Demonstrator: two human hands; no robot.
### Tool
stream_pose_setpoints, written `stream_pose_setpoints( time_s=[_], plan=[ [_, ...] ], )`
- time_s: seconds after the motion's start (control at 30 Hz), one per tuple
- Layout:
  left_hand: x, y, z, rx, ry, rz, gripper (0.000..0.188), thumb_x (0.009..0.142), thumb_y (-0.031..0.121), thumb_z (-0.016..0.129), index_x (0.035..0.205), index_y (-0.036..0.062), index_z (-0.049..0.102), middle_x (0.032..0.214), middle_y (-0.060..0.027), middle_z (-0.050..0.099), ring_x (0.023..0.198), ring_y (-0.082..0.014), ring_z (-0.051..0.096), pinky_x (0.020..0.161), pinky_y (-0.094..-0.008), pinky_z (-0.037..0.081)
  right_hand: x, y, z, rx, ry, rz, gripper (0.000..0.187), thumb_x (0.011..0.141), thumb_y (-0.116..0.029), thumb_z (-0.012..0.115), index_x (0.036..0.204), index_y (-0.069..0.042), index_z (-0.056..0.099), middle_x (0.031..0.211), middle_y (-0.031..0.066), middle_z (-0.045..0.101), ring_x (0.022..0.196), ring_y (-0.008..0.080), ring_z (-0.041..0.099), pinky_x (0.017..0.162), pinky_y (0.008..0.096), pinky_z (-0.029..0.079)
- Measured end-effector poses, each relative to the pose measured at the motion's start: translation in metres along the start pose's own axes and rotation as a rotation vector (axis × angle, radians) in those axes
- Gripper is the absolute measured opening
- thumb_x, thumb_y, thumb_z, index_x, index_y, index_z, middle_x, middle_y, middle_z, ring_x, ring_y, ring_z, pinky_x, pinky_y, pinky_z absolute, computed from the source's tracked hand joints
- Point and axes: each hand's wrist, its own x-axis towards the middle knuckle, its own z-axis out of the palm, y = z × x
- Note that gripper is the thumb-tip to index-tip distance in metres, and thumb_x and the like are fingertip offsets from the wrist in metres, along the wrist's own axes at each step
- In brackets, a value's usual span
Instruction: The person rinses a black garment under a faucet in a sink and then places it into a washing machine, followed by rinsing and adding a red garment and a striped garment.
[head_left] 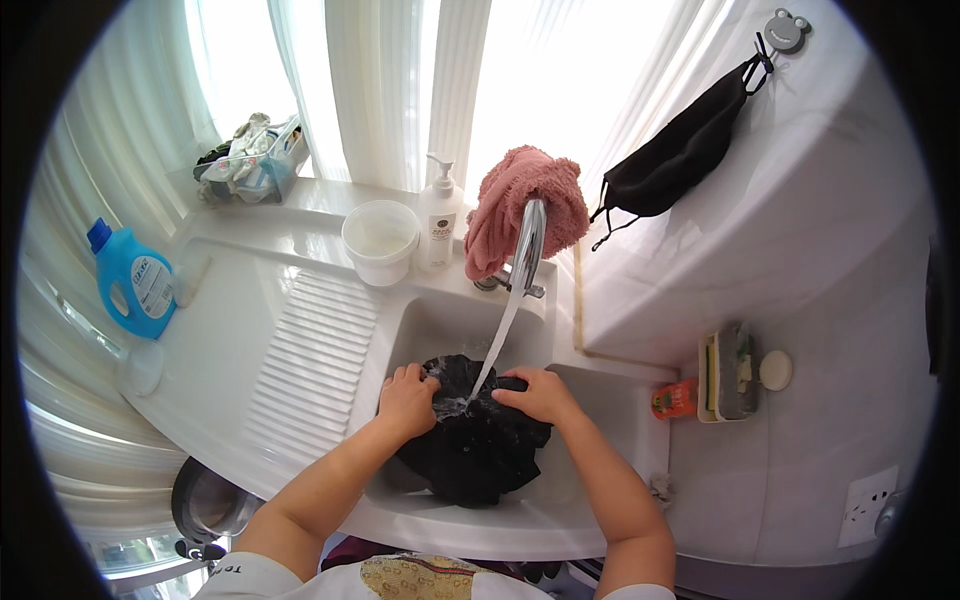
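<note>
A wet black garment lies bunched in the white sink basin, its exact kind not clear. My left hand grips its left side, fingers curled into the cloth. On the other side my right hand pinches the garment's upper right part, thumb toward the middle. Between my hands a stream of water from the chrome faucet strikes the cloth and splashes. The fingertips of both hands are partly hidden by the fabric.
A ribbed washboard adjoins the basin's left. Behind stand a white tub and a pump bottle. A pink towel drapes the faucet. A blue detergent bottle stands far left; a black bag-like cloth hangs right.
</note>
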Motion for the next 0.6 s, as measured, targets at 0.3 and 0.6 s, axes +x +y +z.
stream_pose_setpoints(
  time_s=[0.3, 0.6],
  plan=[
    [0.037, -0.011, 0.115, 0.214, 0.145, -0.146, 0.067, 0.092, 0.043, 0.044, 0.15, 0.0206, 0.02, 0.151, -0.018, 0.023, 0.139, -0.0442, 0.016, 0.111, -0.0604, 0.007, 0.065, 0.058, 0.14, -0.605, 0.141, -0.138, 0.061, 0.092, -0.052, 0.042, 0.147, -0.029, 0.029, 0.155, 0.0129, 0.015, 0.143, 0.0373, 0.007, 0.112, 0.0575, 0.008],
    [0.078, -0.023, 0.124, 0.279, -0.266, -0.116, 0.068, 0.091, 0.046, 0.039, 0.151, 0.0238, 0.015, 0.144, -0.0199, 0.037, 0.135, -0.0439, 0.026, 0.112, -0.0587, 0.008, 0.104, 0.081, 0.138, -0.509, -0.183, -0.013, 0.058, 0.089, -0.044, 0.049, 0.142, -0.024, 0.037, 0.143, 0.0199, 0.039, 0.134, 0.0381, 0.033, 0.112, 0.0518, 0.019]
  ],
)
